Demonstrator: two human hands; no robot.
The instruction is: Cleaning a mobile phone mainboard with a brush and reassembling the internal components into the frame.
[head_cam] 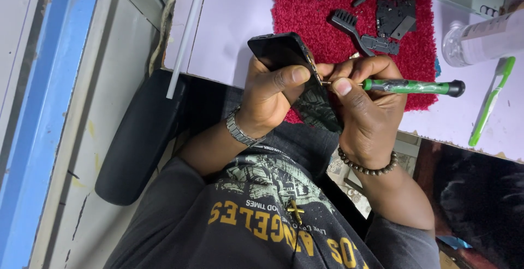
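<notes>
**Both hands working a phone above the bench edge**

Wearing a dark printed shirt (pixel 262 220) nearest the lens, cross pendant (pixel 295 211) hanging at the chest. Reaching forward with both forearms, wrists meeting over the lap. Left hand (pixel 271 90) carrying a metal watch (pixel 238 129), thumb lying across the phone's side. Right hand (pixel 363 102) carrying a bead bracelet (pixel 367 167), wrist bent inward.

Sitting at a pale lilac table (pixel 229 23) with a red mat (pixel 316 7) spread on it. Lying on the mat: a black brush (pixel 349 26) and dark phone parts (pixel 394 15). Standing beside the mat, a clear bottle (pixel 480 39); resting near it, a green-and-white tool (pixel 489 102).

Left fingers clenching around a dark phone (pixel 297 78), holding it tilted on edge. Right fingers pinching a green-handled screwdriver (pixel 415 87), tip touching the phone's edge.
</notes>
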